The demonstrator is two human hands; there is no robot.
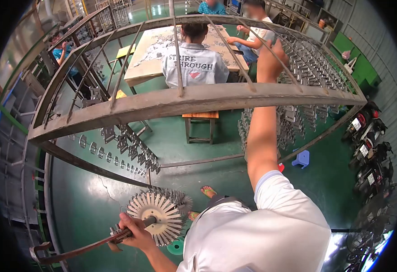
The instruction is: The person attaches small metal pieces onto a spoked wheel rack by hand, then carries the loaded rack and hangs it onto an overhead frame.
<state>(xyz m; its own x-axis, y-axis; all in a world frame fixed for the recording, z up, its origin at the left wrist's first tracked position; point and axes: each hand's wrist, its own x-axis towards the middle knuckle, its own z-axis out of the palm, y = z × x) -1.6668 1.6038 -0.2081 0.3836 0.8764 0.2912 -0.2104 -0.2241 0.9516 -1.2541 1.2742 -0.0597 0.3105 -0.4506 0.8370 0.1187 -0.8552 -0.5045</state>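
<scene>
My left hand (135, 232) is closed around a rod at the lower left, beside a round rack (155, 216) of flat metal strips fanned about its hub. A curved brown metal bar (80, 251) runs from that hand to the left. My right arm is raised past the long front beam (198, 97) of a metal frame. Up at the frame's thin cross rods, my right hand (273, 59) is blurred, and its fingers cannot be made out. Small metal parts (316, 63) hang in dense rows to its right. More metal parts (128, 145) hang at the left.
Beyond the frame, a person in a denim jacket (195, 63) sits at a table (146, 70) covered with small pieces. Other people are around it. A wooden stool (200, 116) stands below the beam, a blue stool (301, 158) to the right. Motorbikes (370, 140) line the right wall.
</scene>
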